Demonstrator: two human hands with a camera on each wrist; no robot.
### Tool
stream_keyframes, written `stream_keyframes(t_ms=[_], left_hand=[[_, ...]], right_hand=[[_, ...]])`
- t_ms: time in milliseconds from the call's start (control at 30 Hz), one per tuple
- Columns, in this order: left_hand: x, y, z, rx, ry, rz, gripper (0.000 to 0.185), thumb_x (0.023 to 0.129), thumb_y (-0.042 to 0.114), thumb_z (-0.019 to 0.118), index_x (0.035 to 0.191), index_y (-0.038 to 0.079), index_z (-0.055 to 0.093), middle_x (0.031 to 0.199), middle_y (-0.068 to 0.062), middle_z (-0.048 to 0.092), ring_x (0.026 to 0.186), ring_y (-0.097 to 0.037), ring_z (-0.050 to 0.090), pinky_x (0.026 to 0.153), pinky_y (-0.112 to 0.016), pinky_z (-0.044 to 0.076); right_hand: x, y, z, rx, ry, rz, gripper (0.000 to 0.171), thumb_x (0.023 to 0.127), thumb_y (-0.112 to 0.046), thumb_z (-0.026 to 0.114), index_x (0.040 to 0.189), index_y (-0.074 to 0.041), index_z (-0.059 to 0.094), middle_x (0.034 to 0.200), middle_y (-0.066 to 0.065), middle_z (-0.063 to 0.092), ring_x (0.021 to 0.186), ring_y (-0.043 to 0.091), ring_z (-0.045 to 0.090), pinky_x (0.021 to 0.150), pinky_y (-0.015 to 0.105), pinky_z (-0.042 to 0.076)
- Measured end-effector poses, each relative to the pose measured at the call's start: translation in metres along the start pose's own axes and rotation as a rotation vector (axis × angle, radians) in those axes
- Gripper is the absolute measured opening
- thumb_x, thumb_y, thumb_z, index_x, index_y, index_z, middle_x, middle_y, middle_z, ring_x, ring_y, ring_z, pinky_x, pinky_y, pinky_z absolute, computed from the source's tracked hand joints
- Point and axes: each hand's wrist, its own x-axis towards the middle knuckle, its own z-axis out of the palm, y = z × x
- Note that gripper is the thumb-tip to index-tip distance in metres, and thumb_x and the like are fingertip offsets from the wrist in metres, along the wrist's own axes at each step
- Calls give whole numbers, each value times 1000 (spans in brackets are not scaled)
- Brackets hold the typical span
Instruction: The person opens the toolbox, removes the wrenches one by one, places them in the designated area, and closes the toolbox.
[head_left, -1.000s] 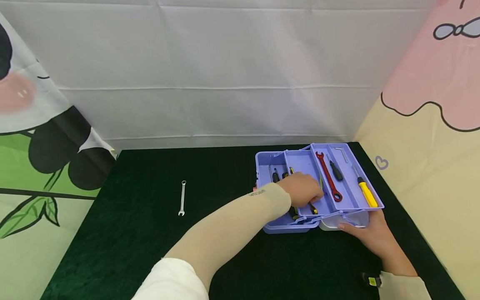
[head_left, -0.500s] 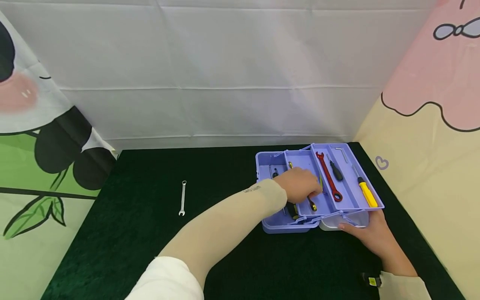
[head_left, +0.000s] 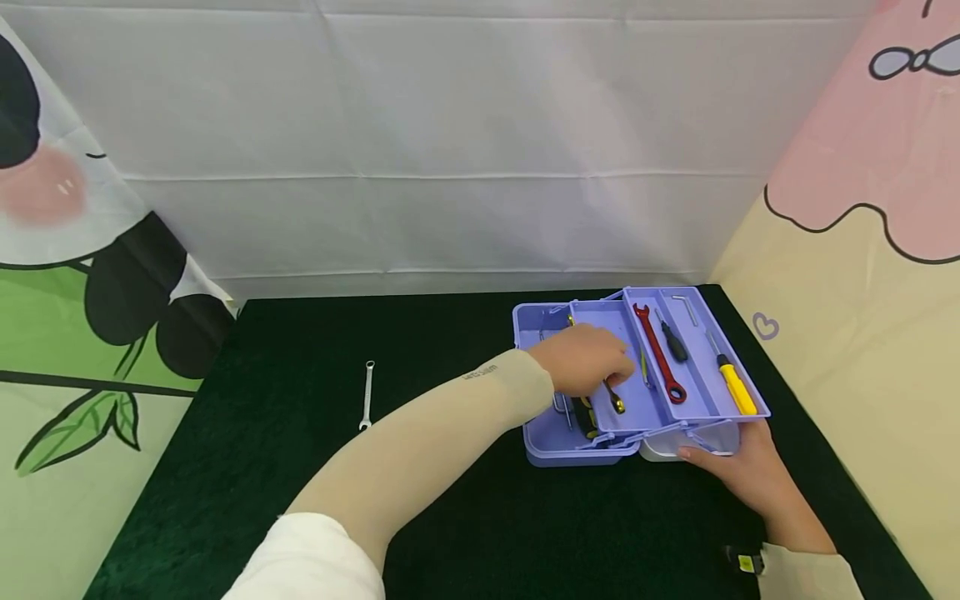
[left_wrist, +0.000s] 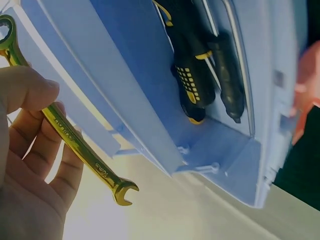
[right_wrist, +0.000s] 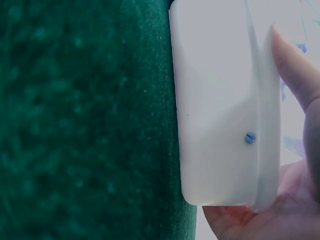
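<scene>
Hands are both busy at the purple toolbox (head_left: 558, 437), which sits around 3 o'clock on the dark green tablecloth (head_left: 300, 467) with its tiers fanned open. The person's left hand (head_left: 581, 358) is over the middle tray, fingers curled round a gold combination wrench (left_wrist: 75, 145); the left wrist view shows the thumb and fingers pinching its shank, open-jaw end sticking out below the hand. Right under it in the bottom compartment lie a black-and-yellow screwdriver (left_wrist: 192, 80) and a black-handled tool (left_wrist: 227, 82) side by side.

The right hand (head_left: 742, 475) is at the box's 5 o'clock corner, fingers wrapped on the white lid piece (right_wrist: 220, 110), thumb along its edge, so it's gripping that.

The top tray, over at 2 o'clock, holds a red wrench (head_left: 658, 354), a black screwdriver (head_left: 672, 340), a yellow-handled screwdriver (head_left: 731, 385) and a hex key (head_left: 686, 307). A silver wrench (head_left: 367, 395) lies alone on the cloth at 9 o'clock, well apart from the box.
</scene>
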Motion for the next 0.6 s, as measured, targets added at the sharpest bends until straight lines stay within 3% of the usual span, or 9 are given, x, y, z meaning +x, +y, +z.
stream_keyframes(t_ms=[200, 600], left_hand=[[-11, -11, 0, 16, -1, -26, 18, 102, 7, 61, 97, 21, 71, 90, 7, 57, 88, -11, 51, 83, -22, 45], [-43, -36, 2, -105, 43, -76, 21, 99, 2, 63, 104, 19, 74, 101, 5, 65, 95, -9, 54, 92, -22, 47]], right_hand=[[-1, 0, 1, -8, 0, -5, 120, 83, -19, 88, 166, -37, 2, 170, 16, 4, 145, 53, 14, 108, 81, 11], [0, 0, 0, 0, 3, -14, 120, 83, -17, 87, 166, -35, 3, 170, 18, 6, 143, 54, 16, 108, 81, 11]])
